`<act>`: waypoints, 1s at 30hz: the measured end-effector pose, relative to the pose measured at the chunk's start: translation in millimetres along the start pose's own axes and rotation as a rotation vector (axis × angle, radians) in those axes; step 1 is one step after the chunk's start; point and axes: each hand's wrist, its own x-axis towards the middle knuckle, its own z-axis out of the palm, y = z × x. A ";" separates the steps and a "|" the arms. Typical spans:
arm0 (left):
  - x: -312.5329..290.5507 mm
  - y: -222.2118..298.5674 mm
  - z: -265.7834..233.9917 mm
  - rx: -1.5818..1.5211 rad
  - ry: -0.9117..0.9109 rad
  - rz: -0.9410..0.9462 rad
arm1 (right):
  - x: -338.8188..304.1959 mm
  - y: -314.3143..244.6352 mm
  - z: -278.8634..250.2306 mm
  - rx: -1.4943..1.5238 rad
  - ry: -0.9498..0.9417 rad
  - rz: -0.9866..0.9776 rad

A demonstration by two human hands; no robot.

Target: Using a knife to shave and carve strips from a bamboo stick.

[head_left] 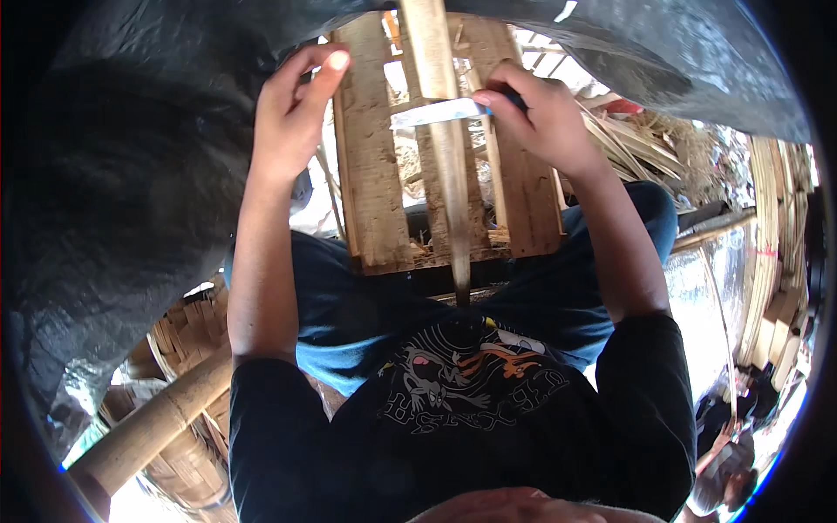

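A knife [438,112] is gripped in my right hand [545,122], its bright blade pointing left across a long pale strip of wood or bamboo [449,166]. That strip runs lengthwise over a slatted wooden stand [375,174] between my knees, its near end close to my lap. The blade overlaps the strip; whether it cuts in cannot be made out. At the stand's left edge, my left hand [296,109] is raised with thumb and forefinger closed together. Anything between those fingers is hidden.
Dark plastic sheeting [131,157] hangs at the left and along the top. A thick bamboo pole [166,418] slants at lower left. Long split strips [767,253] stand bundled at the right, and more lie beyond my right hand. Another person [728,475] is at lower right.
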 end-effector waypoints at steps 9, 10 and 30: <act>-15.1 5.6 -13.8 0.110 -0.016 -0.091 | 11.4 30.4 -7.5 -0.418 0.363 -0.186; -14.3 6.5 -9.9 0.093 -0.006 -0.089 | 10.4 31.6 -16.8 -0.434 0.406 -0.149; -20.4 34.2 29.2 0.176 -0.092 0.352 | -0.5 -21.4 20.6 -0.409 0.399 -0.319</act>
